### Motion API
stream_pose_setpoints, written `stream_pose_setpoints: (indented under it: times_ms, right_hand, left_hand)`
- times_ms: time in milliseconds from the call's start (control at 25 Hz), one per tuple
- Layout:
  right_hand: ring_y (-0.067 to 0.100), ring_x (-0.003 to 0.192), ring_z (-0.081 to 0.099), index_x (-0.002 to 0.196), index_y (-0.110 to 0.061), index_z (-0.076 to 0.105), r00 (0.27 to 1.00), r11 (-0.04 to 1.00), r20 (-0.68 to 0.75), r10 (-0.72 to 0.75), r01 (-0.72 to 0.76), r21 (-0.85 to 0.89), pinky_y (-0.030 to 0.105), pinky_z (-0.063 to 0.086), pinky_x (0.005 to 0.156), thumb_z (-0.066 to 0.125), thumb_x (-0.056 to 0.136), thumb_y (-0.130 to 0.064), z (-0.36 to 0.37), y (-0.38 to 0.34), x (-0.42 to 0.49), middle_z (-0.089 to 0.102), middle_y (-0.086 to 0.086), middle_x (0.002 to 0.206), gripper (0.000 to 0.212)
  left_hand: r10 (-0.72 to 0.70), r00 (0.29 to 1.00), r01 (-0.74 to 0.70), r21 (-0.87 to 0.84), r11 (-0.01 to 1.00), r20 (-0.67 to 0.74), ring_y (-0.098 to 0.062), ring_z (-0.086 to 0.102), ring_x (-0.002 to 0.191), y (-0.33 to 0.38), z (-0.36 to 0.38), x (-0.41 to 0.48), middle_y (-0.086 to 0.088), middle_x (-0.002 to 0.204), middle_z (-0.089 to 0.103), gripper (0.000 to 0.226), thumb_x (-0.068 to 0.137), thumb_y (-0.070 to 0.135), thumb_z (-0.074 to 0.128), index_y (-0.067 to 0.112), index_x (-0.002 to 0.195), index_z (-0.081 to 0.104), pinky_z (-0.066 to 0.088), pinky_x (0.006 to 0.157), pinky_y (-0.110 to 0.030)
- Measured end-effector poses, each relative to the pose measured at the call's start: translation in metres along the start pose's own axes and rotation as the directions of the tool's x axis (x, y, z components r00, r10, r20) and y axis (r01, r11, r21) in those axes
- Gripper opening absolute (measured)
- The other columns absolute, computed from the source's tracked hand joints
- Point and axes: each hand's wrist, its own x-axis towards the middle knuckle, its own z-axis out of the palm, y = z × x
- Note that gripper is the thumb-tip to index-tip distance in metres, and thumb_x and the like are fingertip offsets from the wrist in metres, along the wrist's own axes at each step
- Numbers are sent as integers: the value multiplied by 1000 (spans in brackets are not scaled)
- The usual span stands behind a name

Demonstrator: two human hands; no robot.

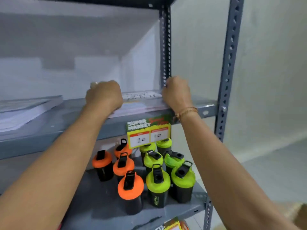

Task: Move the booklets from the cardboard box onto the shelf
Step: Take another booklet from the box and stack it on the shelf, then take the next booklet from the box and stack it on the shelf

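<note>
A thin stack of booklets (141,102) lies flat on the grey metal shelf (69,130), at its right end near the upright post. My left hand (103,95) grips the stack's left side and my right hand (177,93) grips its right side, both with fingers curled over it. A second, thicker pile of booklets (28,110) rests on the same shelf at the far left. A corner of the cardboard box (299,214) shows at the lower right edge, blurred.
The shelf below holds several black shaker bottles with orange lids (123,165) and green lids (166,170). A "Super Market" price tag (148,131) hangs from the shelf edge. Perforated grey posts (230,63) frame the rack's right end; a pale wall and floor lie beyond.
</note>
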Motion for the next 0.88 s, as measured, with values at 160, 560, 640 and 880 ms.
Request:
stream_pose_setpoints:
  times_ms: [160, 560, 640, 880]
  right_hand:
    - [29, 101, 64, 97, 6, 67, 546, 912, -829, -125, 392, 120, 39, 49, 94, 52, 85, 10, -46, 85, -94, 68, 18, 103, 19]
    - [38, 116, 52, 114, 0, 60, -239, -226, -367, 899, -971, 80, 41, 42, 99, 48, 87, -16, -43, 446, -501, 59, 23, 125, 34]
    - [38, 122, 45, 122, 1, 52, -429, -445, -243, 870, -895, -12, 40, 41, 101, 55, 88, -24, -35, 455, -543, 50, 21, 133, 42]
    - [35, 127, 36, 127, -2, 45, -508, -517, -148, 848, -856, -26, 42, 36, 105, 58, 89, -30, -23, 478, -581, 40, 17, 137, 49]
  left_hand:
    - [480, 689, -613, -82, 786, -543, -40, 56, 98, 85, 49, -90, -19, 105, 69, 28, 85, 0, 51, 6, 105, 70, 43, 86, -43]
    - [608, -53, -561, -528, 637, 792, -34, 62, 110, 278, 421, -428, -18, 119, 67, 31, 84, 11, 51, 9, 111, 67, 52, 87, -37]
    - [417, -67, -608, -369, 704, 906, -34, 58, 116, 262, 476, -466, -19, 127, 61, 34, 87, 12, 51, 3, 119, 60, 49, 93, -38]
    - [168, 81, -416, -120, 902, 983, -38, 45, 128, 229, 546, -517, -19, 145, 39, 74, 85, 15, 57, 3, 147, 18, 40, 106, -46]
